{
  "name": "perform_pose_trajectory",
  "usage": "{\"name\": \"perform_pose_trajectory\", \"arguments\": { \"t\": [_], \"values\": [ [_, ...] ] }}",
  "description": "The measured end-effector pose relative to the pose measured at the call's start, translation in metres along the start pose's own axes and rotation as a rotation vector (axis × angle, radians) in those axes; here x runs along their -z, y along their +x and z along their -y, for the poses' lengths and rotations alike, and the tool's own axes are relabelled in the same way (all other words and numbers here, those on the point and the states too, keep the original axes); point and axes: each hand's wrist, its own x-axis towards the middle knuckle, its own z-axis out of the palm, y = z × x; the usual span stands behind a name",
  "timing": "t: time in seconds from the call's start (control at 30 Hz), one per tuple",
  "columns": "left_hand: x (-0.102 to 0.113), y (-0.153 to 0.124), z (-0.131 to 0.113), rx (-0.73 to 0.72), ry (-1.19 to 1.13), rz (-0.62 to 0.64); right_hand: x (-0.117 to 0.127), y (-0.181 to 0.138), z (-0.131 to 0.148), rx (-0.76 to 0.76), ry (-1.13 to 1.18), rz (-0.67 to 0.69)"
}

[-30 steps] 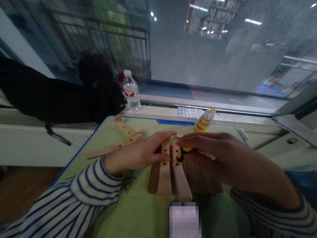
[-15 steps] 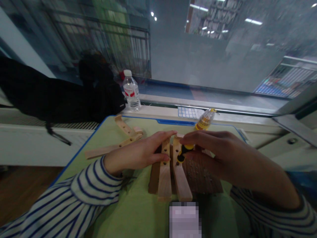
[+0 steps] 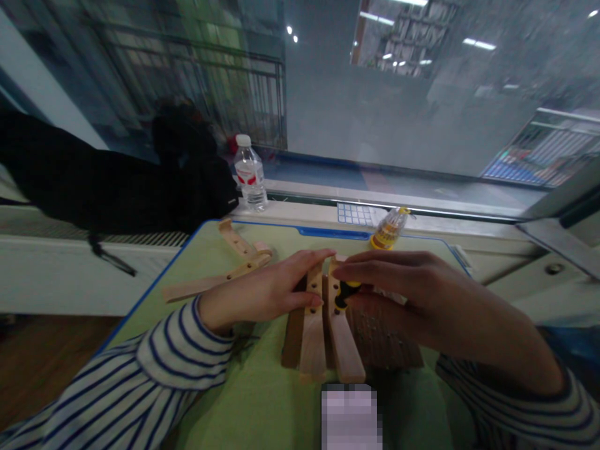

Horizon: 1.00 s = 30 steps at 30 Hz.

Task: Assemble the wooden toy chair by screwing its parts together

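Observation:
My right hand (image 3: 398, 281) is closed on a short black and yellow screwdriver (image 3: 347, 294), whose lower end is at a hole in the right wooden piece (image 3: 345, 350). Beside that piece lies a left wooden piece (image 3: 313, 350), also with dark holes. My left hand (image 3: 281, 281) grips this left piece, its thumb on the face near a hole and its fingers over the far end. Both pieces rest on a brown board (image 3: 389, 350) with rows of small metal points. The screwdriver's tip is too small to make out.
More curved wooden pieces (image 3: 201, 285) lie at the table's left. A yellow-capped bottle (image 3: 388, 230) stands at the back right of the green table (image 3: 225, 400). A phone (image 3: 349, 415) lies in front. On the sill are a water bottle (image 3: 250, 175) and a black bag (image 3: 201, 175).
My right hand has turned slightly on the screwdriver, its fingertips shifting a little to the left. My left hand and the wooden pieces stay in place.

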Motion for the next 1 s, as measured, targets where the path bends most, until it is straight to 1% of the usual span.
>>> {"name": "perform_pose_trajectory", "arguments": {
  "t": [0.17,0.37,0.8,1.0],
  "values": [
    [0.0000,0.0002,0.0001,0.006,-0.011,0.003,-0.0006,-0.0023,0.0007,0.003,0.013,-0.041],
    [0.0004,0.0000,-0.0008,0.002,-0.009,0.005,0.0011,-0.0020,0.0002,-0.016,0.052,-0.013],
    [-0.0022,0.0011,0.0037,-0.008,0.016,-0.016,0.0021,-0.0018,-0.0016,-0.049,-0.047,-0.025],
    [0.0001,0.0003,0.0011,0.003,0.022,-0.010,0.0024,-0.0021,-0.0001,-0.057,-0.063,-0.027]
  ]
}}
